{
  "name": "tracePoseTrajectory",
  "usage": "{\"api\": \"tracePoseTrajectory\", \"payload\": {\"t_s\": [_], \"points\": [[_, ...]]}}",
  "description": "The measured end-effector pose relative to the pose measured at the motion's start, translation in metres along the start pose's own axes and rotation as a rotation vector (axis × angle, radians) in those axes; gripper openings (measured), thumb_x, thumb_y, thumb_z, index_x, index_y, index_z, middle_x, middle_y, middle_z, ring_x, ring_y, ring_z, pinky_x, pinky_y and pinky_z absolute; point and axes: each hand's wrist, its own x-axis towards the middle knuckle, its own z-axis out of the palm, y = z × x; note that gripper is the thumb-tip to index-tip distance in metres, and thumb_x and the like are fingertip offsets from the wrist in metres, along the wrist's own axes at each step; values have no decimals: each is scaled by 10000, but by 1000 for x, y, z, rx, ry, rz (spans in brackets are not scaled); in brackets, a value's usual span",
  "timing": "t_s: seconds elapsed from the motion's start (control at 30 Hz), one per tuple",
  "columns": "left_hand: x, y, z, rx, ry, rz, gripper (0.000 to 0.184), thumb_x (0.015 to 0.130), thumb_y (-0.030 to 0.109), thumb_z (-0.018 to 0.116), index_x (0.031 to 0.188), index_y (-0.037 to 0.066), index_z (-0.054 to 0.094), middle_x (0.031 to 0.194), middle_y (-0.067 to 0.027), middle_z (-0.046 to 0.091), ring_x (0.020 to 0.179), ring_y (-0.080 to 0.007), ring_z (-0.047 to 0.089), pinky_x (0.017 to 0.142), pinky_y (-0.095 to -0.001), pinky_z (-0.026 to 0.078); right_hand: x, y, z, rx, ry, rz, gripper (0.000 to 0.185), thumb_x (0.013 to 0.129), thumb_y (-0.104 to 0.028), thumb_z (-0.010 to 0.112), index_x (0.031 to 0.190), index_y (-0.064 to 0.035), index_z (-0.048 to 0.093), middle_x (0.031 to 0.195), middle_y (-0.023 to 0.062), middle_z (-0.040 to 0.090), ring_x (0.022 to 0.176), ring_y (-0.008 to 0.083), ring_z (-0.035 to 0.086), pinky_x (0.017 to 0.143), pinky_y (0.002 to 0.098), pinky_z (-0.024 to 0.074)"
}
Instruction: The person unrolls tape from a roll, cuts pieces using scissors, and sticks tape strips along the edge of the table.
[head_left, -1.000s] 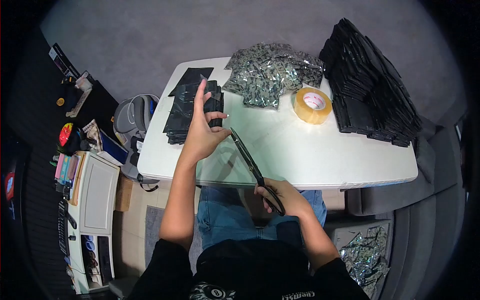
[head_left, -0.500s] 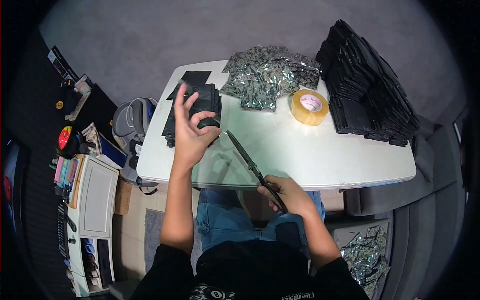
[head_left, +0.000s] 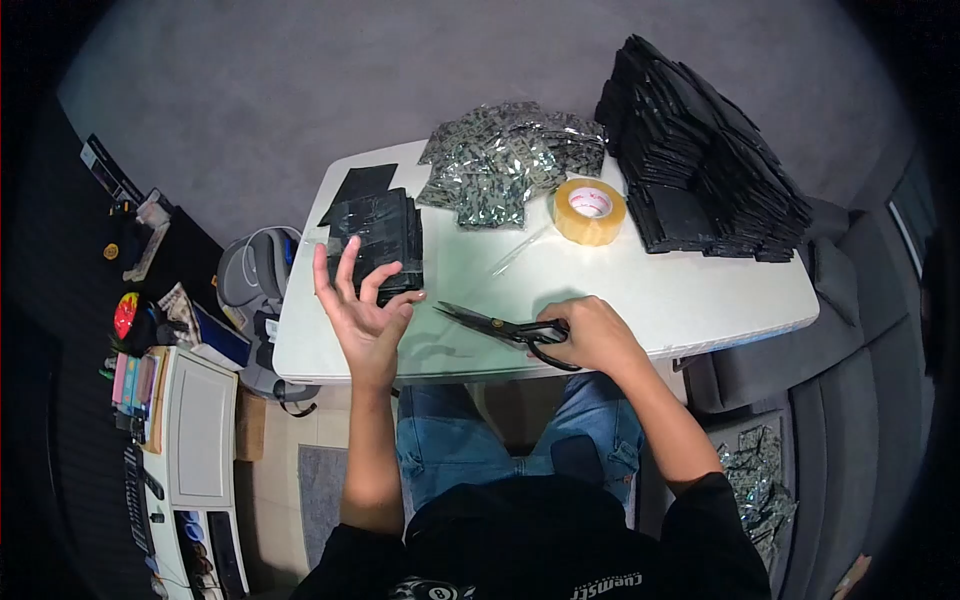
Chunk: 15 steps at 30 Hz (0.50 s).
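The right hand [head_left: 590, 337] is closed around the looped handles of the black-handled metal scissors [head_left: 498, 326], near the front edge of the white tabletop [head_left: 640, 300], blades pointing toward nine to ten o'clock. The left hand [head_left: 368, 322] is open, fingers spread, its fingertips near the blade tips; whether it pinches anything thin I cannot tell. From the scissors, a stack of flat black plastic packets [head_left: 375, 235] lies at ten o'clock, shiny camouflage-patterned packets [head_left: 495, 165] at twelve, a roll of clear yellowish tape [head_left: 589, 211] at one, and a tall black packet pile [head_left: 690, 165] at two. Bare white surface runs from the tape to the front edge.
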Motion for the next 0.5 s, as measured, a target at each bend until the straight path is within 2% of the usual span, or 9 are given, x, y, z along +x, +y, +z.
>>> {"api": "tracePoseTrajectory", "payload": {"t_s": [0.07, 0.2, 0.37, 0.4, 0.5], "points": [[-4, 4, 9, -9, -31, 9, 1222, 873, -9, 821, 1743, 204, -10, 1715, -213, 253, 1313, -338, 588, 937, -526, 662, 1, 2, -1, 12, 3, 9, 389, 777, -250, 897, 1110, -58, 836, 885, 198, 762, 835, 387, 747, 836, 462, 600], [-14, 10, 23, -56, -94, 11, 1243, 880, 69, 844, 1739, 204, -43, 1721, -218, 237, 1313, -335, 586, 937, -531, 663, -4, 5, -2, 24, 29, -1, 415, 802, -244, 887, 1167, -57, 821, 1018, 212, 724, 932, 407, 735, 903, 475, 595], [-28, 11, 45, -83, -156, 6, 1245, 882, 98, 856, 1736, 205, -44, 1724, -220, 226, 1306, -338, 588, 931, -530, 668, -21, 12, 9, 65, 176, -40, 379, 862, -241, 877, 1200, -84, 805, 1097, 182, 678, 975, 386, 705, 924, 472, 587], [-31, 12, 51, -93, -168, 3, 1248, 882, 99, 857, 1735, 206, -47, 1725, -221, 224, 1308, -338, 587, 931, -529, 668, -28, 8, 10, 54, 274, -92, 326, 886, -176, 857, 1186, -68, 791, 1088, 149, 679, 968, 324, 709, 887, 416, 593], [-43, 16, 70, -111, -208, -14, 1251, 881, 81, 847, 1730, 208, -63, 1729, -227, 211, 1316, -338, 580, 935, -525, 669, -56, -6, 11, 386, 441, 41, 258, 908, -121, 832, 1143, -30, 776, 1066, 115, 685, 970, 235, 724, 846, 339, 579]]}}
